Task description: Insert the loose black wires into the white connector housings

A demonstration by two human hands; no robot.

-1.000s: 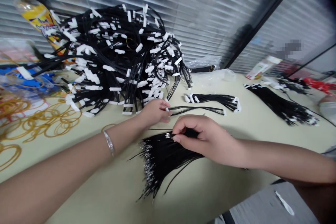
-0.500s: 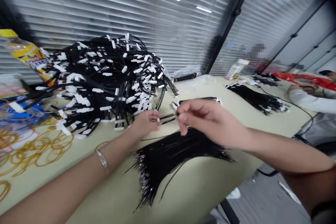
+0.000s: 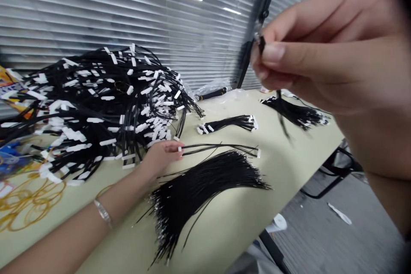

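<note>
The right hand (image 3: 324, 53) is pinching black wire ends (image 3: 262, 45), with blurred wire lengths hanging beneath that hand. The left hand (image 3: 160, 157) is pinching a white connector (image 3: 180, 149) of a black cable (image 3: 221, 146), which is extending to the right of that hand. A loose wire bundle (image 3: 205, 184) is lying on the near right side of the left hand, and a heap of connectorized cables (image 3: 96, 81) is lying beyond it.
</note>
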